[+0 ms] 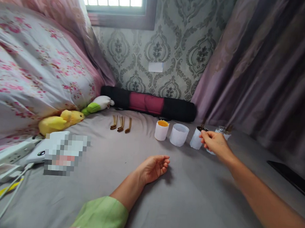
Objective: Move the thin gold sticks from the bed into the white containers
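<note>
My right hand (214,142) is at the mouth of a white cup (196,141), fingertips pinched together at its rim. A thin brown stick (203,123) rises just above those fingers; whether they grip it is hard to see. Partly behind this hand stands a clear container (221,130) with brown sticks (229,127) in it. My left hand (155,169) rests on the grey sheet, palm turned inward, fingers loosely curled with nothing in them. Beyond it are a white cup with an orange inside (161,131) and a wider translucent white cup (179,135).
Several bent brown sticks (121,124) lie in small groups on the sheet. Plush toys (61,121), a power strip (13,153) and white cables are at the left. A black and maroon roll (148,104) lies along the wall. At the right is a flat black object (290,177).
</note>
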A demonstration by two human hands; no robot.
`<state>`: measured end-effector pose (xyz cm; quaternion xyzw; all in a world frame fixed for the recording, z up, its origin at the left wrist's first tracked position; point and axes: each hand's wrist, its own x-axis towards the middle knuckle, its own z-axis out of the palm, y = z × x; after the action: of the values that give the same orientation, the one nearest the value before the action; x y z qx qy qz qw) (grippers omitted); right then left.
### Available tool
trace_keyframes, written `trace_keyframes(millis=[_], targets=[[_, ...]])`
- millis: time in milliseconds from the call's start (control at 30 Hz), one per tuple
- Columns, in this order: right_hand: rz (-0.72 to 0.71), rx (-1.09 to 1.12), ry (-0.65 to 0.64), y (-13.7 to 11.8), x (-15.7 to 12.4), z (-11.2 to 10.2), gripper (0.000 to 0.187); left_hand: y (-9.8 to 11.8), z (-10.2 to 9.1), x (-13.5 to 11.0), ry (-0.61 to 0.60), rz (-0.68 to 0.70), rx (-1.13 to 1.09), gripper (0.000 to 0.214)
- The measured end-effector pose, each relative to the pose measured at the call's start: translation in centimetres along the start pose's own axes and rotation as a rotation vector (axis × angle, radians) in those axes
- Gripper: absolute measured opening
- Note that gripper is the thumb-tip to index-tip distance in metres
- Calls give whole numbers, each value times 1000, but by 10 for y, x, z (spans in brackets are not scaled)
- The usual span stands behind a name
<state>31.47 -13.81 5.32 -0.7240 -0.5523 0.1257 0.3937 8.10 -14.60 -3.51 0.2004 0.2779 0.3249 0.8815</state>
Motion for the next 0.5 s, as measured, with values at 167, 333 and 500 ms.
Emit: trace_keyframes(millis=[167, 333, 500], targets=[[-4, 17, -67, 3, -17, 24, 35, 0, -3, 2, -37, -4, -12, 11], [-14, 44, -134, 9, -27, 49, 38, 0, -3, 2, -54, -13, -12, 10], [-2, 102, -189, 13, -34, 71, 39, 0, -3, 2, -51, -17, -12, 9]])
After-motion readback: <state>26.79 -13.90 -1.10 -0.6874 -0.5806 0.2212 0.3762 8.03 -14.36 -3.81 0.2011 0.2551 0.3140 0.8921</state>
